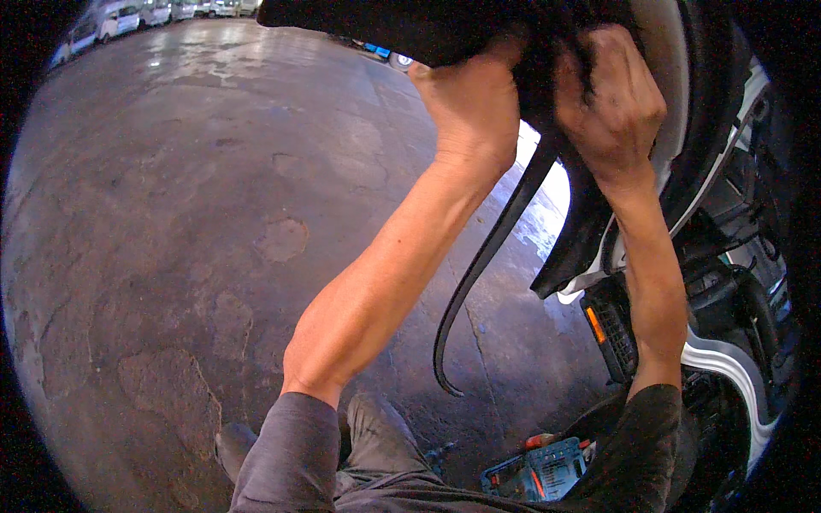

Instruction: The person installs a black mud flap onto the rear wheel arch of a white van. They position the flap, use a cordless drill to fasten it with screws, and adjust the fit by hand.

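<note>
Both my arms reach up to a dark panel [376, 30] at the top of the head view, beside a vehicle's door opening. My left hand [475, 107] is against the panel's lower edge, its fingers mostly lost in shadow. Close by on the right, my right hand [611, 107] is closed, knuckles bent, at the dark trim; what its fingertips grip is hidden. From between the hands a long black rubber strip [492, 248] hangs down, its lower end curving freely above the floor. Its upper end disappears into the dark.
A blue tool case [547, 470] with tools lies open near my feet. Pale vehicle bodywork [727, 355] and a dark part with an orange reflector [595, 325] are at right. Parked vehicles [128, 21] line the far left, across the stained concrete floor [214, 197].
</note>
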`<state>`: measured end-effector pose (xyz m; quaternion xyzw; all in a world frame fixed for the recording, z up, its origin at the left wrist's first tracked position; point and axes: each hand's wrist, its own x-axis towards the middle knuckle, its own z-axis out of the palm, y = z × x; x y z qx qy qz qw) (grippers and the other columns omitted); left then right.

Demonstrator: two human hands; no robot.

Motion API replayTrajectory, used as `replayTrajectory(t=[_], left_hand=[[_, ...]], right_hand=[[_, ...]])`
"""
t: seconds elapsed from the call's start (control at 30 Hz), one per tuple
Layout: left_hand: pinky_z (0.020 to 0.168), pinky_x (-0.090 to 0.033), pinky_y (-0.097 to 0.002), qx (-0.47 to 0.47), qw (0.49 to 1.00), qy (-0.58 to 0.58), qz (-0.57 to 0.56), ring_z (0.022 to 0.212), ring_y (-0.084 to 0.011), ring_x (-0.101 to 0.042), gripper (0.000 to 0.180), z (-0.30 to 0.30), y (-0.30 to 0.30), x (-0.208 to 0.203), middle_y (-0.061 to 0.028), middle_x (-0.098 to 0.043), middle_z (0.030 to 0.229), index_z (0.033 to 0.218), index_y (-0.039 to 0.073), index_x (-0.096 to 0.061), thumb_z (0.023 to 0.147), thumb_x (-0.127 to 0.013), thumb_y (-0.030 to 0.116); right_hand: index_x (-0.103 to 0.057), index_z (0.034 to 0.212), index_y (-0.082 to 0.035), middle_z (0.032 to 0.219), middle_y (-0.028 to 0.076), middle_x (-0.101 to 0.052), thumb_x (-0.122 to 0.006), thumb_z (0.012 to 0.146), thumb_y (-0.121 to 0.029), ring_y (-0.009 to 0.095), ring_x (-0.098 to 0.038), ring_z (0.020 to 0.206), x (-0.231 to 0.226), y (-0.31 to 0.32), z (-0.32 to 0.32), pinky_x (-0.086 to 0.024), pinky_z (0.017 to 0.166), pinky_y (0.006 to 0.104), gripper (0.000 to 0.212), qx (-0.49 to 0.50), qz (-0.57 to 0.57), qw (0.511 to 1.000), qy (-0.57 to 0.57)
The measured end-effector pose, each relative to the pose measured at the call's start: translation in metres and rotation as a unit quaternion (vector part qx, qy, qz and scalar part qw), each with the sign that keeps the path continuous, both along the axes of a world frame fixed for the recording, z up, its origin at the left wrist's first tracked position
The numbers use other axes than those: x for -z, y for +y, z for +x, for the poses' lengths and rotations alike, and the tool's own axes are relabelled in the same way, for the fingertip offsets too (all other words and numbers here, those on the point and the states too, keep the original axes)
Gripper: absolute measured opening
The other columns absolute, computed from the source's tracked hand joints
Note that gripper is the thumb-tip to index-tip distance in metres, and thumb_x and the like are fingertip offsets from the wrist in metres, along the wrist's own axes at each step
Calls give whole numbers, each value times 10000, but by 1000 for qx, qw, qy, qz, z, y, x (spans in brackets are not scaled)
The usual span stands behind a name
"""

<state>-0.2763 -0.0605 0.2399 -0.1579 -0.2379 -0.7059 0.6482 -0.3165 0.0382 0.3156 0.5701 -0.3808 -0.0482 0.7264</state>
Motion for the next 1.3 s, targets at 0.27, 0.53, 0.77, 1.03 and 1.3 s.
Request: replayTrajectory(t=[0.27,0.53,0.77,1.03,1.3], left_hand=[[911,-470,-347,95,994,55,25,1003,-235,-610,314,-3,-2,0,-104,-684,1097,1127,-53,-652,846,-693,82],[919,-460,-372,56,996,-61,-38,1024,-284,-626,315,24,-5,12,-179,-696,1093,1086,-66,-670,891,-649,181],[889,-477,-346,-17,988,-48,-149,996,-249,-631,276,-1,-21,17,-140,-696,1076,1111,-30,-666,892,-651,137],[897,-473,-352,-69,992,-27,-104,965,-221,-614,297,0,-17,8,-60,-694,1066,1119,10,-670,834,-730,73],[776,-508,-316,75,918,-362,-147,884,-202,-672,396,64,-8,36,-100,-696,1041,1149,-13,-648,877,-717,266]], right_hand=[[-644,965,-13,916,139,-675,-697,797,-13,328,-674,794,3,-5,7,-547,700,359,176,-3,-16,1000,-1],[-651,943,-13,893,144,-673,-684,780,8,335,-672,756,-2,-7,14,-544,687,350,168,31,6,998,62],[-615,851,7,787,172,-631,-642,756,2,361,-643,693,-8,-10,23,-494,588,410,98,84,25,996,-18],[-638,1184,-27,1092,174,-676,-807,778,-257,356,-663,975,34,0,9,-542,848,409,496,-34,-124,981,-147],[-529,1313,-43,1094,172,-687,-841,754,-336,312,-685,936,109,29,15,-539,809,379,704,-119,-225,851,-460]])
